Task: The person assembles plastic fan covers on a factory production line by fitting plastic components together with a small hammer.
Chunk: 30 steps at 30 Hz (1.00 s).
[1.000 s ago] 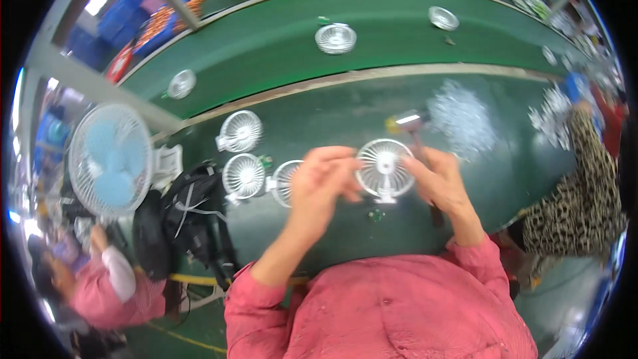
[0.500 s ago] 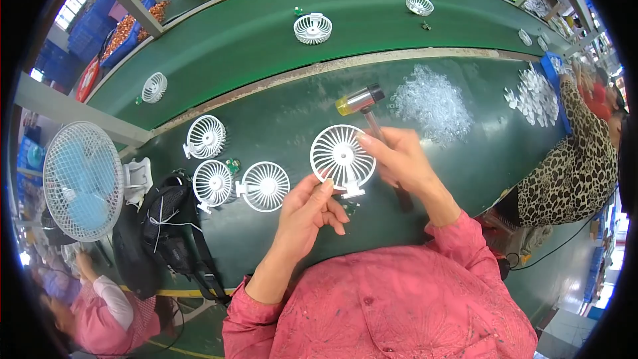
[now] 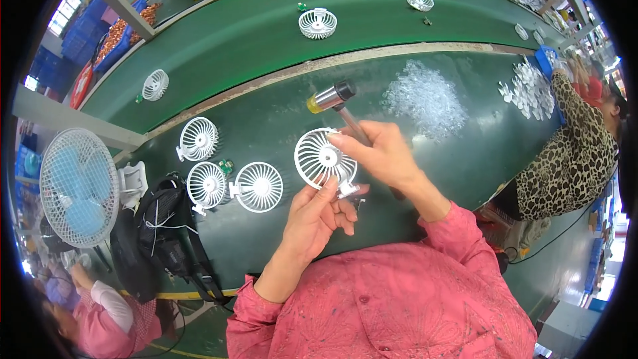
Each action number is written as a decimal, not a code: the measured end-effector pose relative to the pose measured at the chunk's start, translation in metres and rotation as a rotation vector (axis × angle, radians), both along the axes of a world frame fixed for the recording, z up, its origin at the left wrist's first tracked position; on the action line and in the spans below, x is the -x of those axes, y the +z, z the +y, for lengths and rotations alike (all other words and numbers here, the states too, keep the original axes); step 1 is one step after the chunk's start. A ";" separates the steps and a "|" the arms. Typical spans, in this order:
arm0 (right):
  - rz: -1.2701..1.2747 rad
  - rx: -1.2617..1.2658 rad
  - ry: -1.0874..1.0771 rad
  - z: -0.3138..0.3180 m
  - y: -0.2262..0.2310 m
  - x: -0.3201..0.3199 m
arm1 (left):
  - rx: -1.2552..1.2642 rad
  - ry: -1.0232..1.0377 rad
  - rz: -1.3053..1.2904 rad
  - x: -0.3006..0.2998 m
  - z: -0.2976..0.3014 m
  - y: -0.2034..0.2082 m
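Observation:
My left hand [image 3: 307,219] pinches the lower edge of a round white fan grille [image 3: 327,157] between thumb and fingers. The grille has curved spokes, a hub in the middle and a small hinge tab toward me. In my right hand [image 3: 389,159] is a soft-faced hammer [image 3: 332,96], its metal head ending in a yellow face and a black one. The hammer head sits just beyond the grille, and the handle runs under my palm. My right thumb reaches the grille's upper right rim. Left of it lies another white grille [image 3: 259,187] on the green table.
Two more grilles [image 3: 199,139] lie farther left beside a green circuit board [image 3: 226,166]. A heap of clear plastic pieces [image 3: 425,101] and white parts [image 3: 528,90] spread rightward. Beyond runs a green conveyor belt [image 3: 232,46]. A black backpack [image 3: 166,226] and desk fan [image 3: 78,186] stand left; a co-worker's sleeve [image 3: 565,159] right.
Both hands have moved slightly left with the grille and hammer. The grille has tilted, and the hammer head has swung left and closer to it. The whole view has shifted a little.

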State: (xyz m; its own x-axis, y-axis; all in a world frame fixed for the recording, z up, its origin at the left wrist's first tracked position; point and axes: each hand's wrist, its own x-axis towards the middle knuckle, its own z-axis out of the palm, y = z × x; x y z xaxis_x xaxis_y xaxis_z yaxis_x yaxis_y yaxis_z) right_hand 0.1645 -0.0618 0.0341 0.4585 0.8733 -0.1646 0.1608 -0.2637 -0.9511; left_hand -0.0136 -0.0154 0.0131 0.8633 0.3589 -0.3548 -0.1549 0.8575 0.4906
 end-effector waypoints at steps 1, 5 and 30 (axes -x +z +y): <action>-0.007 0.038 -0.007 0.001 0.000 0.002 | 0.001 -0.002 -0.002 -0.001 -0.001 -0.001; -0.069 0.031 0.002 0.003 0.009 0.008 | -0.023 0.102 0.034 -0.004 -0.007 -0.004; -0.352 -0.023 0.262 -0.044 0.012 0.014 | -0.240 0.297 0.123 -0.005 0.001 -0.003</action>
